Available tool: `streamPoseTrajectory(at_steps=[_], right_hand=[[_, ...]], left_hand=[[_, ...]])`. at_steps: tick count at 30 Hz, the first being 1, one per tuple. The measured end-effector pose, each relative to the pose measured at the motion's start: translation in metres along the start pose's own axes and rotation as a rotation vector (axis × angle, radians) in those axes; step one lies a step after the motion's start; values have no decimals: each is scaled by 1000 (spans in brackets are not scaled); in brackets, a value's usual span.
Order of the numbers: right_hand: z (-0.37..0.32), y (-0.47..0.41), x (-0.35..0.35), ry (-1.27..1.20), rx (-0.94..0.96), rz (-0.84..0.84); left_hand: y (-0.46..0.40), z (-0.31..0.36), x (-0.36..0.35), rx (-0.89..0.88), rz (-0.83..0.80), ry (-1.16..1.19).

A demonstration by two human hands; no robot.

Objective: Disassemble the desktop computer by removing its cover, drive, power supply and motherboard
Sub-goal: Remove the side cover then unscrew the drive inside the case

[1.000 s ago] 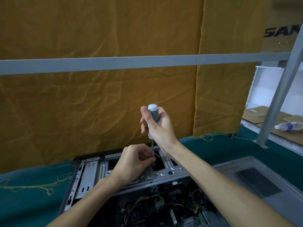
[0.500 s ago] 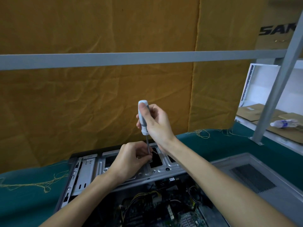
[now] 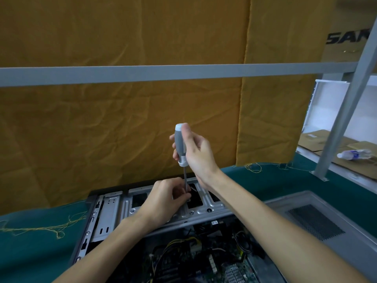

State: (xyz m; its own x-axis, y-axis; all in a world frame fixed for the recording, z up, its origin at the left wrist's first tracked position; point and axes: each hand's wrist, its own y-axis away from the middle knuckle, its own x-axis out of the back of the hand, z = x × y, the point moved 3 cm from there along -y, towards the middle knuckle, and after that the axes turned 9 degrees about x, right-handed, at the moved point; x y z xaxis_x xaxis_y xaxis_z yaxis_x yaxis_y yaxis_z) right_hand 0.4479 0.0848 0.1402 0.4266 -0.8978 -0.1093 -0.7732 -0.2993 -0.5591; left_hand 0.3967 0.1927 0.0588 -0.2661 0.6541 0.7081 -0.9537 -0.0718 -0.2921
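Gripping the grey-and-white-handled screwdriver [image 3: 180, 146] upright, the right hand [image 3: 196, 154] sits above the left hand [image 3: 165, 198], whose fingers pinch its metal shaft over the open grey metal computer case [image 3: 114, 209].

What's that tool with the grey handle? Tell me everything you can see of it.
It is a screwdriver with a grey handle, seemingly plastic, a white cap on top and a white collar below, from which a thin metal shaft runs down. It stands almost upright over the silver metal frame of the opened computer case. The right hand grips the handle, thumb near the cap. The left hand pinches the shaft low down, hiding the tip, so what it touches cannot be seen.
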Motion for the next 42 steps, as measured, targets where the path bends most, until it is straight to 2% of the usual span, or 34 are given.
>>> streamPoseTrajectory(at_steps=[5,12,17,22,29,40,42], right_hand=[[-3,-2,-7,-56,-23,-42],[2,-1,-3,-19,-45,-10],[2,-1,-10,-55,-30,-38],[5,-1,-9,-3,-14,4],[2,1,-14,-2,-17,-54],[-6,-2,-2,-90,6,-24],[-6,-2,1,-71,26,36]], left_hand=[[0,-1,3,0,-43,16],[0,1,2,12,8,-9],[2,1,4,19,-16,2],[5,2,6,21,-32,19],[4,2,3,29,-21,27],[2,4,1,61,18,-35],[2,3,-1,63,12,-34]])
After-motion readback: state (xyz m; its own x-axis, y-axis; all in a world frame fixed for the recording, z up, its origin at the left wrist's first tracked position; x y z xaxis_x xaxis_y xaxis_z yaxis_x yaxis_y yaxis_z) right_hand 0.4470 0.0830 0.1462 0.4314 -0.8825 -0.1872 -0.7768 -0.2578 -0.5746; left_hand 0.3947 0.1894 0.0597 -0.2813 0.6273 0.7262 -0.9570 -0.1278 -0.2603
